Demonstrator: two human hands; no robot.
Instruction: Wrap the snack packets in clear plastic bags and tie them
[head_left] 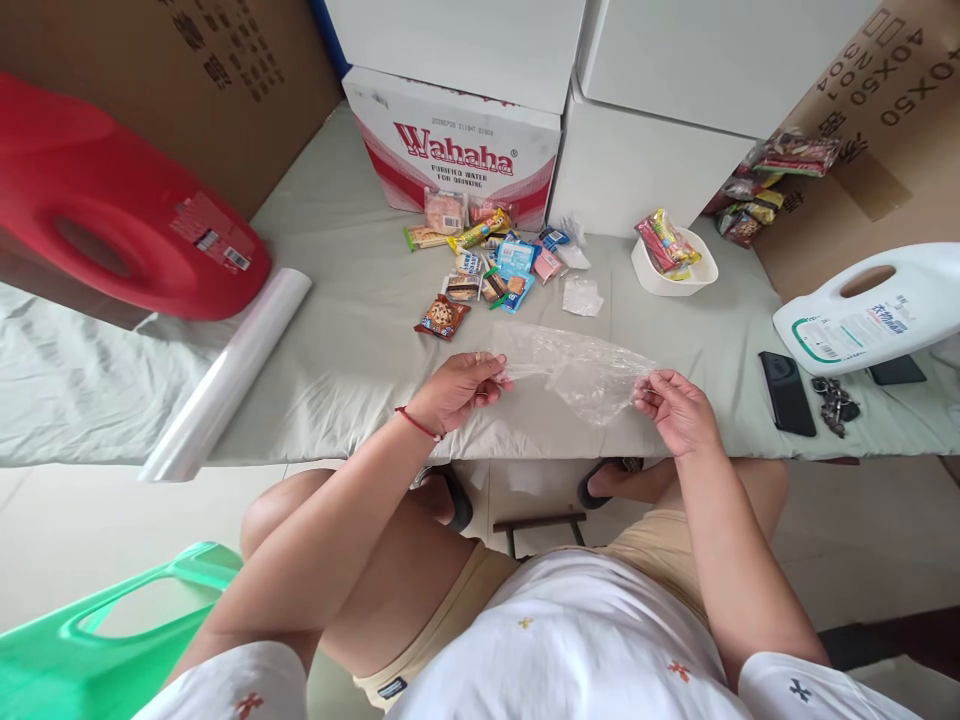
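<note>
A clear plastic bag (592,370) stretches between my two hands, above the front part of the cloth-covered table. My left hand (466,388) pinches its left end, and my right hand (677,405) grips the right end. Just beyond the bag lies a heap of packaged snacks (516,258) in bright wrappers. The nearest one to my left hand is a brown cookie packet (442,317). A crumpled white wrapper or tissue (583,297) rests behind the bag.
At left, a plastic roll (232,370) lies beside a red jug (135,220). A white tub (675,270) with snacks stands back right, near a white detergent bottle (885,300), phone (786,393) and keys (835,405). A Wahaha carton (457,150) is behind; a green basket (112,640) sits lower left.
</note>
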